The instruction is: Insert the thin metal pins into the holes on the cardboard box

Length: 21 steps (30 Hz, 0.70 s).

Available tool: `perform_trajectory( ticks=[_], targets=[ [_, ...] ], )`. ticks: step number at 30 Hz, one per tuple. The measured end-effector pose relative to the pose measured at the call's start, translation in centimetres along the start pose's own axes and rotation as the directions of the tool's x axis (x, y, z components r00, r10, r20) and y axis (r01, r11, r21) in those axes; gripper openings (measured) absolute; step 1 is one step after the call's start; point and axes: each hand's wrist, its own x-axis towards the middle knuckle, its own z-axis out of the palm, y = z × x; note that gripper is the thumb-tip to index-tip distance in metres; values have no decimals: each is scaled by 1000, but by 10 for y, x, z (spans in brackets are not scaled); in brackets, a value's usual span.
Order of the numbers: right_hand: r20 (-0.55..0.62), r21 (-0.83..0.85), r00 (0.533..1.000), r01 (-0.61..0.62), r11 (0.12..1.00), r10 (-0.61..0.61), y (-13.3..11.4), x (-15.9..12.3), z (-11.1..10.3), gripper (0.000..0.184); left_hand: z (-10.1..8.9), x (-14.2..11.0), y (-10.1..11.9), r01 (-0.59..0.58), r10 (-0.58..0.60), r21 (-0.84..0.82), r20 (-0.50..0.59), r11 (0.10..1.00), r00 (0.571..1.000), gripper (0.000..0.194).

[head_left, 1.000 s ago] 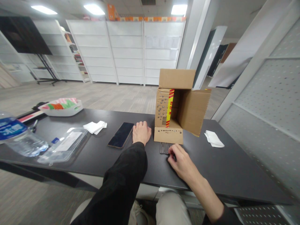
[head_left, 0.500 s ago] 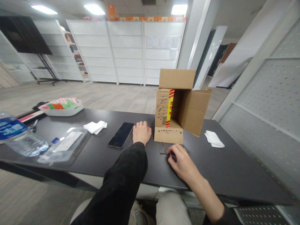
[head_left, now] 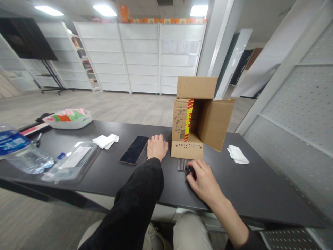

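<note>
Rods (head_left: 182, 165) are already lying aligned between the box (head_left: 178, 128) and the tabletop's (head_left: 239, 191) front edge; your right hand (head_left: 189, 169) is resting half-curled at their right end, grip contents unclear; anything remaining isn't showing.

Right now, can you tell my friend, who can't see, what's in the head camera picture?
A person's right hand is beside a row of thin, metallic-looking sticks on a black table, in front of an open cardboard box. Their left hand rests near a dark phone.
</note>
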Motion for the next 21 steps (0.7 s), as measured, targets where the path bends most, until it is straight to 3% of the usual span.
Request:
perform_trajectory(
  ticks=[9, 21],
  targets=[
    [-15, 23, 1000, 20, 1000, -20, 2, -1, 2, 36, 0, -1, 0, 9, -9, 6, 5, 1000, 1000, 18],
    [12, 47, 1000, 16, 999, -16, 4, -1, 3, 34, 1, -1, 0, 6, -6, -17, 7, 1000, 1000, 17]
  ],
)
